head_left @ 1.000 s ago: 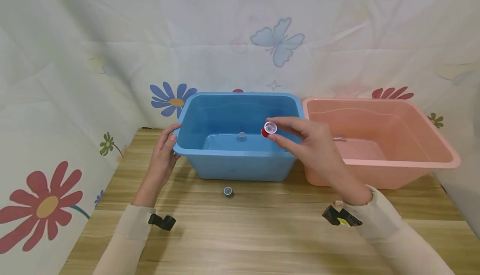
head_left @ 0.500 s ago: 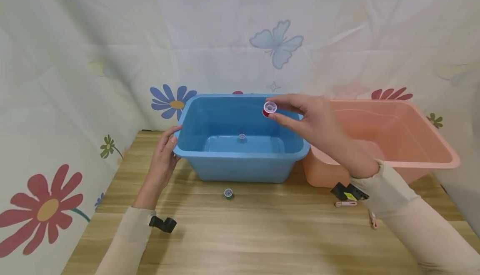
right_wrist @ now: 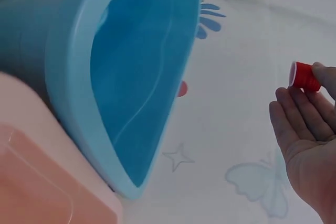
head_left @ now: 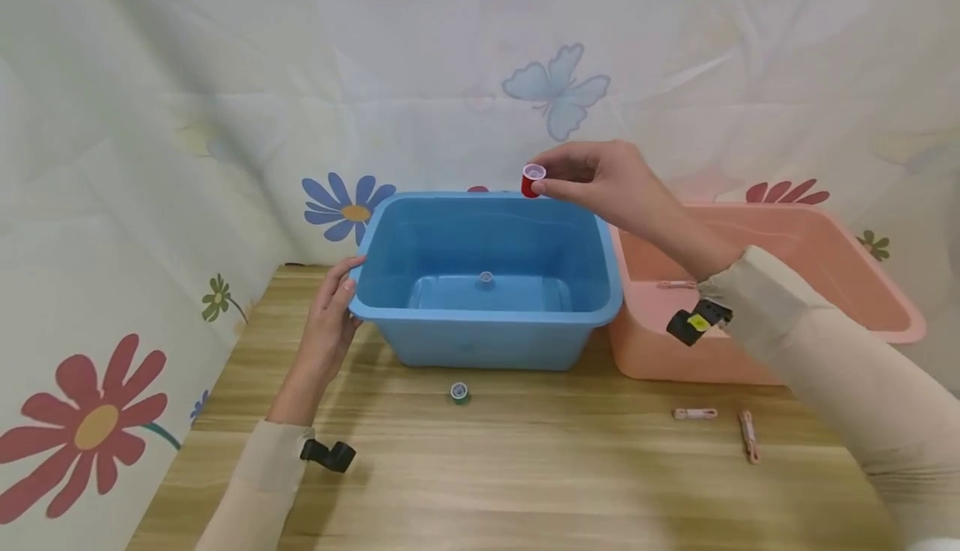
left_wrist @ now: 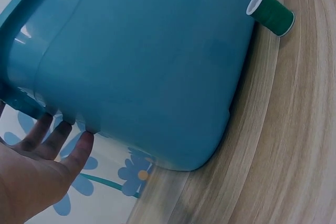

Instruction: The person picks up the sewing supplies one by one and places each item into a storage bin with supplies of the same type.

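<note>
My right hand point(head_left: 611, 180) pinches a spool of red thread point(head_left: 529, 187) between thumb and fingers, high over the back rim of the blue tub point(head_left: 480, 343). In the right wrist view the red spool point(right_wrist: 304, 76) lies at the fingertips, clear of the tub. My left hand point(head_left: 327, 318) holds the tub's left rim; in the left wrist view its fingers point(left_wrist: 79, 153) touch the outer wall below the rim. Another spool point(head_left: 486, 278) with a pale top stands on the tub's floor. A spool of green thread point(head_left: 459, 393) stands on the table in front.
A pink tub point(head_left: 750, 359) stands right beside the blue one, with a small pink folded cord point(head_left: 677, 284) inside. Two similar cords point(head_left: 695, 413) lie on the wooden table point(head_left: 525, 476) in front of it. A patterned curtain point(head_left: 420, 76) hangs close behind both tubs.
My right hand has risen and moved away from me with the red spool, from over the tub's front part to above its back rim. The left hand stays at the rim.
</note>
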The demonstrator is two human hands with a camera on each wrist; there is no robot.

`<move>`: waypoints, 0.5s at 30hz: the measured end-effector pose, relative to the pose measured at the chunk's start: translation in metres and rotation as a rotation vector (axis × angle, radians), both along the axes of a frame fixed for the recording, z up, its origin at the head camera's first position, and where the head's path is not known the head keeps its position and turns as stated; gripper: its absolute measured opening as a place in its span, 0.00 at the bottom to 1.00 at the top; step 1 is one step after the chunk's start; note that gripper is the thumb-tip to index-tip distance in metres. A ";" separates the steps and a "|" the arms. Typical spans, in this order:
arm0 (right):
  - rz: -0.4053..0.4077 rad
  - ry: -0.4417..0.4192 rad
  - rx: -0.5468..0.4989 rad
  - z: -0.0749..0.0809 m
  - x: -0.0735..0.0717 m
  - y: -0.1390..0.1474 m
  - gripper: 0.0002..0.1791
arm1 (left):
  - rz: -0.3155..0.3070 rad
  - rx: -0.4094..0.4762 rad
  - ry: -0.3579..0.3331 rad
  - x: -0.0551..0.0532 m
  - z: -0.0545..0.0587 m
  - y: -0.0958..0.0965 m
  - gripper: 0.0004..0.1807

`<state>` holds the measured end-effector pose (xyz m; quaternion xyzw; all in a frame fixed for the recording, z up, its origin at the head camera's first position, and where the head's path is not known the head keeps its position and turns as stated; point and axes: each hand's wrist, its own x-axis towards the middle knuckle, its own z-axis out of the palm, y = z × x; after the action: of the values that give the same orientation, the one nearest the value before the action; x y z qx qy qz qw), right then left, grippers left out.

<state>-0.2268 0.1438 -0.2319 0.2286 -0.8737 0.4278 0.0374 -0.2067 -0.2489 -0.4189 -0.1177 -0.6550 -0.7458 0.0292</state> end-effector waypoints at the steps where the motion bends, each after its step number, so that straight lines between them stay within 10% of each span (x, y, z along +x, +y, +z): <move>1: 0.007 -0.013 0.013 0.000 -0.004 0.000 0.20 | 0.000 0.001 -0.002 0.000 0.000 0.001 0.23; 15: 0.054 -0.095 0.058 -0.016 -0.042 -0.013 0.21 | 0.016 0.006 -0.011 -0.002 0.003 0.003 0.23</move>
<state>-0.2689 0.1310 -0.2479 0.2328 -0.8799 0.4136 -0.0223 -0.2085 -0.2460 -0.4162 -0.1082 -0.6539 -0.7481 0.0320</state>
